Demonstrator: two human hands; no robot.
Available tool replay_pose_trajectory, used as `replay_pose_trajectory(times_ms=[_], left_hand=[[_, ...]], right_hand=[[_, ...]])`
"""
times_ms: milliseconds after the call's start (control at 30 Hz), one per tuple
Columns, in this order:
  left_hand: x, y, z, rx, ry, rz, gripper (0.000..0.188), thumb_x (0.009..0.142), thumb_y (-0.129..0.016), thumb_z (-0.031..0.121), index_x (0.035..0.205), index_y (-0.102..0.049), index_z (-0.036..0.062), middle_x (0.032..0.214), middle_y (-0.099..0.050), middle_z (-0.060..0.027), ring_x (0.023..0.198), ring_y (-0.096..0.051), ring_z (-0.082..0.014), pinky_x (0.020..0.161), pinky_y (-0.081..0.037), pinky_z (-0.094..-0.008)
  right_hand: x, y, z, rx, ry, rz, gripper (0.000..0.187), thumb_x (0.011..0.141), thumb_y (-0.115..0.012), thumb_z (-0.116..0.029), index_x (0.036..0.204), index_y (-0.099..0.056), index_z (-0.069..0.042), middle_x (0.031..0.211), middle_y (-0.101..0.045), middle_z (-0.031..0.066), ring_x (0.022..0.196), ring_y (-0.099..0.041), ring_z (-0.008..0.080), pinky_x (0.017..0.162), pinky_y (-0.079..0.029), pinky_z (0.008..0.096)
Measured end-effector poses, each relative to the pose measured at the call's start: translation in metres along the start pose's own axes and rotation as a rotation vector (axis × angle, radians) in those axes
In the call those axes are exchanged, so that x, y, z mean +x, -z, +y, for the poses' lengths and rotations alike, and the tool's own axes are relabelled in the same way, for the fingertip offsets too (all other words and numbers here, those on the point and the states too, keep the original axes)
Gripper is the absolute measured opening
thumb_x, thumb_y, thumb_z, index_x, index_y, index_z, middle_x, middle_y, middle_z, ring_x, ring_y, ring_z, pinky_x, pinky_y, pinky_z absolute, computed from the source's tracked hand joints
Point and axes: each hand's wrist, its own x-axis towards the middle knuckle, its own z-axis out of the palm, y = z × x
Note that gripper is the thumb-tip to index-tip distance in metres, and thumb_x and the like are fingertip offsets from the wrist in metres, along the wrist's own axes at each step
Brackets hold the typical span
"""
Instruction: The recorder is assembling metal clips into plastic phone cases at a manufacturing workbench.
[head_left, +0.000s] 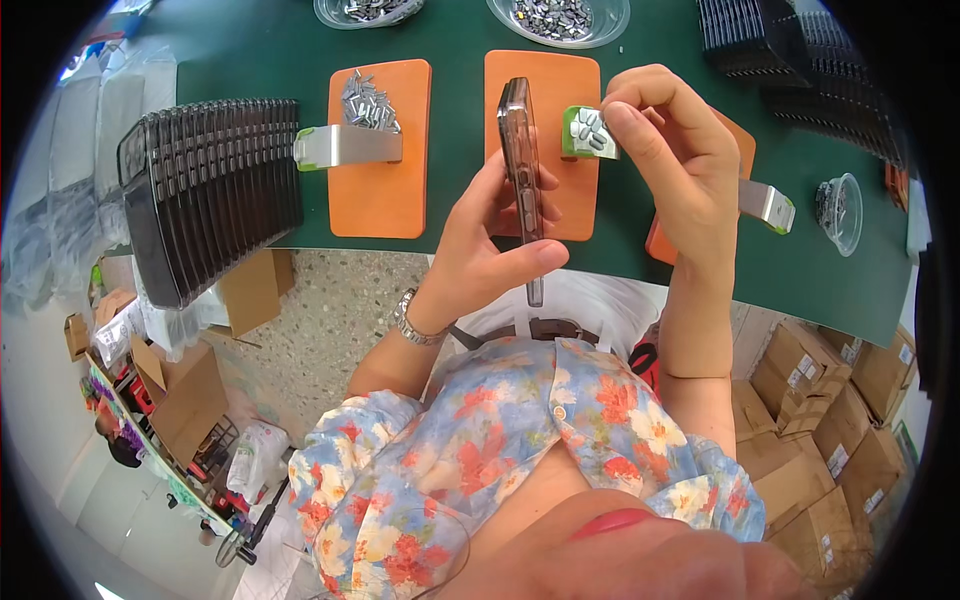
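Observation:
My left hand [478,232] grips a smoky see-through phone case [519,150], held on edge so that its side with button slots faces up. Fingers wrap behind it and the thumb lies along the near side. My right hand [682,160] is closed in a pinch, thumb against forefinger, just right of a green-tipped metal stand [570,135]. Small silvery pieces [590,128] lie on that stand's tip. Whether a piece sits in the pinch is too small to tell. The stand is on the middle orange board [545,75], partly behind the case.
Left, another orange board [378,205] bears a metal stand [355,145] and loose silvery pieces [370,105]. A row of dark cases [215,180] stands beside it. Bowls of small parts [560,22] are at the back; a small tub [840,213] is right. Black trays [755,45] fill the far right.

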Motion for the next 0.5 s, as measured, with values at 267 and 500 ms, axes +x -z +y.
replay_pose_trajectory(times_ms=[267, 500], left_hand=[[0.005, -0.011, 0.005, -0.06, 0.017, 0.013, 0.076, 0.074, -0.08, 0.017, 0.137, -0.039, 0.0028, 0.113, -0.05, -0.004, 0.096, -0.057, -0.0121, 0.085, -0.051, -0.0286], [0.011, -0.013, 0.009, -0.058, 0.016, 0.021, 0.075, 0.074, -0.08, 0.018, 0.136, -0.04, 0.0033, 0.112, -0.05, -0.0039, 0.096, -0.057, -0.0118, 0.084, -0.052, -0.0286]], right_hand=[[0.003, 0.006, -0.008, 0.032, -0.027, -0.028, 0.01, 0.089, -0.063, -0.012, 0.089, -0.061, -0.002, 0.082, -0.061, -0.0028, 0.068, -0.048, 0.0043, 0.063, -0.038, 0.0199], [0.011, 0.008, -0.013, -0.029, 0.03, -0.036, 0.008, 0.09, -0.062, -0.009, 0.09, -0.062, -0.001, 0.084, -0.062, -0.0016, 0.07, -0.05, 0.0039, 0.063, -0.041, 0.021]])
